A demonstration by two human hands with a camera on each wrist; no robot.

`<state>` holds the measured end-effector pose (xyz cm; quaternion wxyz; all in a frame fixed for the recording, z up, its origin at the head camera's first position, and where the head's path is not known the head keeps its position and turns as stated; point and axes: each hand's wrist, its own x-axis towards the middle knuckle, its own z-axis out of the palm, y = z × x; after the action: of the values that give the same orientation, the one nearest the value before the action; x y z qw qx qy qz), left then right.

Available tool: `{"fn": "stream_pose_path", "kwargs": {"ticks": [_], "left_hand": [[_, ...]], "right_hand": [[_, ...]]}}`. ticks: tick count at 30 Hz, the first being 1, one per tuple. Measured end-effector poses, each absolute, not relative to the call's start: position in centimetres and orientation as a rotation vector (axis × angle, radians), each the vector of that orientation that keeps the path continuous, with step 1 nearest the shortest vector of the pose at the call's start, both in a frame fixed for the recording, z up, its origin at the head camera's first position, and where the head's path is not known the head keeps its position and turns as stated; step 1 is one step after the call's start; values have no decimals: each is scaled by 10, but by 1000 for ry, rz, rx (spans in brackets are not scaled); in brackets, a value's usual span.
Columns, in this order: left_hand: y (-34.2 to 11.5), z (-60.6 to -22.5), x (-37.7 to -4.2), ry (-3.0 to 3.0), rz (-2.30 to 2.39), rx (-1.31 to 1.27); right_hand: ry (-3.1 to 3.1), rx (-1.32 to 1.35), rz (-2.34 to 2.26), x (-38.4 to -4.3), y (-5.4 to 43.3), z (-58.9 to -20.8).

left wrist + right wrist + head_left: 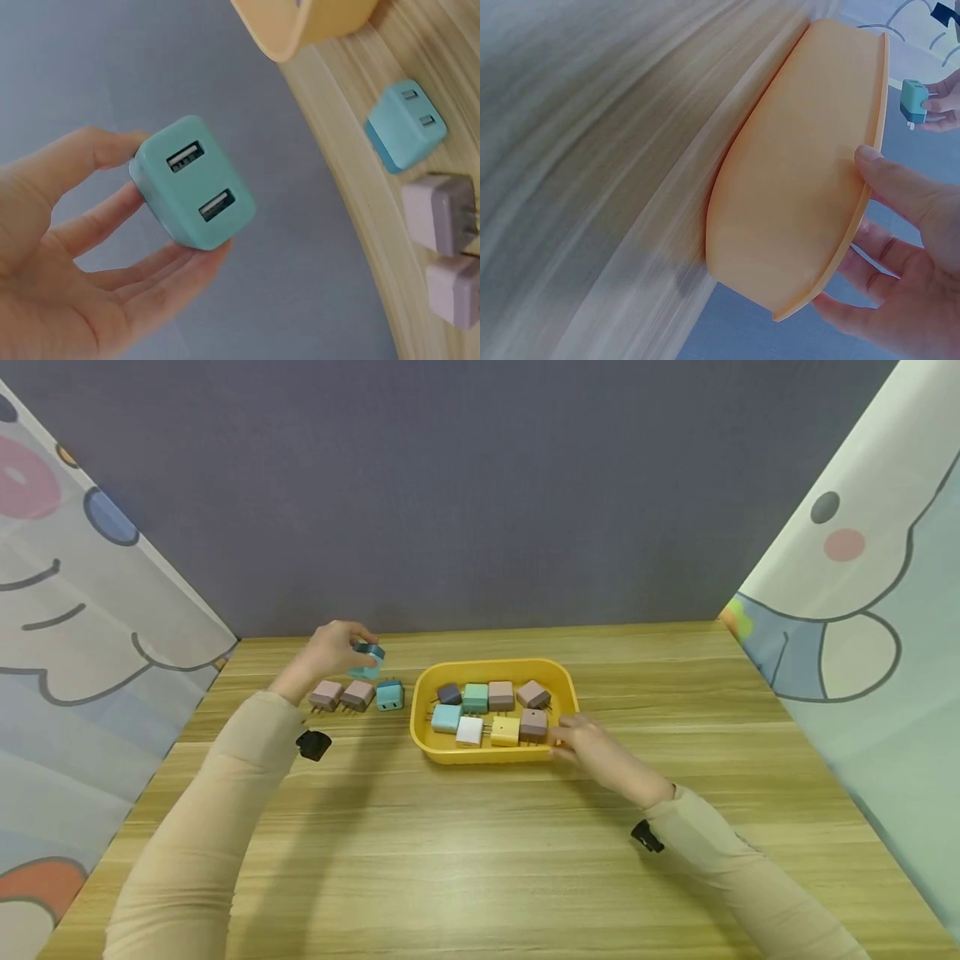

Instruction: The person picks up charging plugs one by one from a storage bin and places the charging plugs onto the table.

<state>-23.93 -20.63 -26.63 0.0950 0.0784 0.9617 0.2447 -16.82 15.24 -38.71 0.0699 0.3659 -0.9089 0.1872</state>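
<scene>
My left hand (332, 652) pinches a teal USB charger (196, 184) between thumb and fingers, above the table at the left; its two USB ports show in the left wrist view. Below it, another blue-teal charger (390, 695) rests on the table beside two mauve chargers (327, 694). My right hand (600, 758) grips the near right rim of a yellow plastic bin (791, 172), thumb on the outer wall and fingers over the edge. Inside the bin lie several chargers, among them a white one (469, 732), a yellow one (506, 732) and a green one (476, 697).
The wooden table (480, 860) meets a dark grey panel (480, 502) at the back. Curtains with cartoon figures (847, 610) hang on both sides.
</scene>
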Motion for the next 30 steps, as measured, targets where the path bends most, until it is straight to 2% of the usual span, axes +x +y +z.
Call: {"fn": "stream_pose_path", "kwargs": {"ticks": [11, 30], "left_hand": [[-229, -274, -239, 2912, 649, 237], [-271, -302, -247, 2986, 617, 98]], "right_hand": [[-2746, 1098, 557, -169, 151, -385], [-2736, 1104, 557, -168, 151, -385]]}}
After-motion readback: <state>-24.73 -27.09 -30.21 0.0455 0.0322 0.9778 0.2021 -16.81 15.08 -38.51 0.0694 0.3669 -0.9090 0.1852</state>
